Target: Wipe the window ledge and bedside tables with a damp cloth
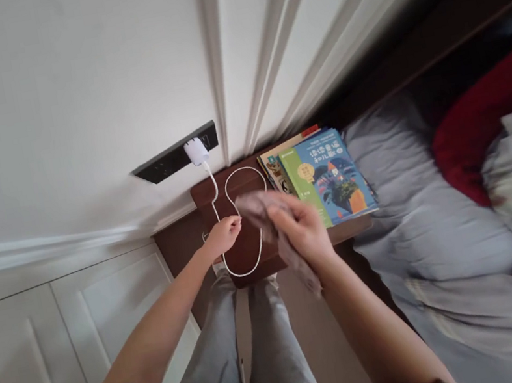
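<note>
Mauve cloth bunches in the right hand, held apart from the left hand, closed just above a white cable.

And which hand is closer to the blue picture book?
Right. The right hand, holding a cloth, overlaps the lower corner of the blue picture book; the left hand is farther off, to the book's left.

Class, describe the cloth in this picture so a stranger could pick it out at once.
Beside the bed in grey bedding stands a dark brown bedside table bearing picture books and a looped white cable. Over that table, the person's right hand holds a crumpled mauve cloth. It alone hangs soft, unlike the flat books and thin cable.
</note>
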A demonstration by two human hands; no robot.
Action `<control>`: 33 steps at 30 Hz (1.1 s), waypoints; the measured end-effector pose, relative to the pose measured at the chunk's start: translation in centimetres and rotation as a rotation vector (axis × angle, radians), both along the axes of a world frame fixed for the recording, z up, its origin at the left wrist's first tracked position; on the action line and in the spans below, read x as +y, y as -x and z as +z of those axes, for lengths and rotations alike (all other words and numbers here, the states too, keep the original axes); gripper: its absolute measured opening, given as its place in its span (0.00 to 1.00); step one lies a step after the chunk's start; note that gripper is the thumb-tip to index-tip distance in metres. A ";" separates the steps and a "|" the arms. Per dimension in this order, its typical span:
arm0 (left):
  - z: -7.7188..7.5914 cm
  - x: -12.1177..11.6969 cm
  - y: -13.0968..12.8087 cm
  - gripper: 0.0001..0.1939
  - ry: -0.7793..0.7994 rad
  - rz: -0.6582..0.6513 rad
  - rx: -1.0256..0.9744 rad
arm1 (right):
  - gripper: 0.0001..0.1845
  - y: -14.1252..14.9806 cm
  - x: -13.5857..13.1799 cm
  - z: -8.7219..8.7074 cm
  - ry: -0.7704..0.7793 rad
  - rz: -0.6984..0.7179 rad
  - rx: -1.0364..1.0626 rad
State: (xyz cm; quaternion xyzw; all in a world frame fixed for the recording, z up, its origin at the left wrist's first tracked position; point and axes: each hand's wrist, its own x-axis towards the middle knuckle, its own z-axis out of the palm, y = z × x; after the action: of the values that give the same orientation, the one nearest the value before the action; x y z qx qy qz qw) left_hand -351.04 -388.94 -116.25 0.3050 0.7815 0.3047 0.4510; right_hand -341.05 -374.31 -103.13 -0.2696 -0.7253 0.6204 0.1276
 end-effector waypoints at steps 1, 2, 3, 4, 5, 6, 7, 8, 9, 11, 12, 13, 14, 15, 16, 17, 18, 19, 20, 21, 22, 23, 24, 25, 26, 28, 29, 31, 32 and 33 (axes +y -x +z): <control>0.5 -1.2 0.6 0.13 -0.011 0.026 -0.020 | 0.17 2.3 0.5 1.0 -0.127 -0.128 0.024; 1.0 -2.3 1.2 0.12 -0.020 0.057 -0.042 | 0.17 4.5 0.9 1.7 -0.258 -0.214 0.044; 1.4 -3.2 1.7 0.12 -0.034 0.100 -0.068 | 0.17 6.5 1.0 2.0 -0.382 -0.261 0.054; 1.8 -3.9 2.2 0.11 -0.058 0.152 -0.092 | 0.17 8.3 1.0 2.1 -0.495 -0.281 0.051; 2.2 -4.4 2.6 0.11 -0.088 0.210 -0.109 | 0.16 9.8 0.9 1.9 -0.594 -0.284 0.038; 2.5 -4.7 3.1 0.11 -0.125 0.265 -0.119 | 0.16 11.1 0.8 1.6 -0.680 -0.277 0.013; 2.9 -4.9 3.6 0.12 -0.166 0.318 -0.124 | 0.16 12.2 0.7 1.1 -0.753 -0.265 -0.019; 3.3 -5.0 4.1 0.12 -0.208 0.366 -0.125 | 0.16 13.1 0.6 0.6 -0.816 -0.251 -0.058; 3.7 -5.0 4.6 0.12 -0.247 0.404 -0.121 | 0.16 13.7 0.5 0.1 -0.869 -0.236 -0.097; 4.5 -4.9 5.6 0.12 -0.306 0.446 -0.107 | 0.17 14.6 0.4 -0.8 -0.943 -0.218 -0.159; 4.8 -4.9 6.1 0.12 -0.325 0.452 -0.104 | 0.17 15.0 0.4 -1.2 -0.964 -0.217 -0.177; 5.1 -4.9 6.5 0.12 -0.337 0.451 -0.104 | 0.17 15.2 0.3 -1.6 -0.977 -0.219 -0.187; 5.3 -5.0 6.9 0.12 -0.345 0.445 -0.107 | 0.17 15.4 0.2 -1.9 -0.984 -0.223 -0.194; 5.4 -5.2 7.1 0.12 -0.349 0.437 -0.111 | 0.18 15.6 0.1 -2.1 -0.989 -0.222 -0.200; 5.4 -5.4 7.3 0.12 -0.351 0.427 -0.115 | 0.17 15.8 0.0 -2.2 -0.992 -0.220 -0.209; 5.4 -5.7 7.4 0.12 -0.349 0.419 -0.120 | 0.17 16.0 -0.1 -2.2 -0.993 -0.215 -0.223; 5.3 -6.0 7.4 0.11 -0.343 0.412 -0.125 | 0.17 16.1 -0.2 -2.1 -0.991 -0.209 -0.241; 5.1 -6.3 7.3 0.11 -0.334 0.409 -0.130 | 0.16 16.3 -0.2 -1.9 -0.987 -0.203 -0.265; 5.0 -6.7 7.3 0.11 -0.324 0.410 -0.136 | 0.15 16.4 -0.3 -1.7 -0.980 -0.195 -0.290; 4.8 -7.0 7.3 0.11 -0.313 0.416 -0.140 | 0.15 16.6 -0.4 -1.3 -0.972 -0.185 -0.314; 4.6 -7.3 7.2 0.11 -0.303 0.424 -0.144 | 0.14 16.7 -0.5 -0.9 -0.966 -0.169 -0.335; 4.5 -7.6 7.2 0.11 -0.295 0.431 -0.148 | 0.13 16.9 -0.7 -0.5 -0.962 -0.148 -0.350; 4.3 -7.8 7.2 0.11 -0.291 0.436 -0.152 | 0.12 17.1 -0.9 0.0 -0.963 -0.124 -0.360; 4.2 -8.0 7.3 0.11 -0.291 0.440 -0.157 | 0.11 17.4 -1.2 0.4 -0.969 -0.097 -0.367; 4.1 -8.1 7.4 0.11 -0.292 0.441 -0.161 | 0.10 17.6 -1.6 0.9 -0.977 -0.070 -0.377; 3.9 -8.3 7.6 0.11 -0.296 0.439 -0.165 | 0.08 18.2 -2.4 1.6 -0.998 -0.030 -0.409; 3.8 -8.4 7.7 0.11 -0.297 0.439 -0.165 | 0.08 18.4 -2.9 1.8 -1.007 -0.018 -0.427; 3.6 -8.6 7.9 0.11 -0.298 0.440 -0.168 | 0.09 18.9 -4.0 2.0 -1.021 -0.005 -0.442; 3.5 -8.7 8.0 0.11 -0.301 0.442 -0.172 | 0.09 19.2 -4.7 2.0 -1.026 -0.001 -0.432; 3.5 -8.8 8.1 0.11 -0.305 0.446 -0.175 | 0.10 19.3 -5.4 1.8 -1.029 0.002 -0.412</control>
State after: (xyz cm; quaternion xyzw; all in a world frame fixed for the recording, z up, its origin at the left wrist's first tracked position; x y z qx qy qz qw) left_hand -359.15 -397.71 -112.80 0.1622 0.7325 0.5357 0.3875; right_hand -360.39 -379.66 -101.28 -0.2877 -0.9450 0.1207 0.0980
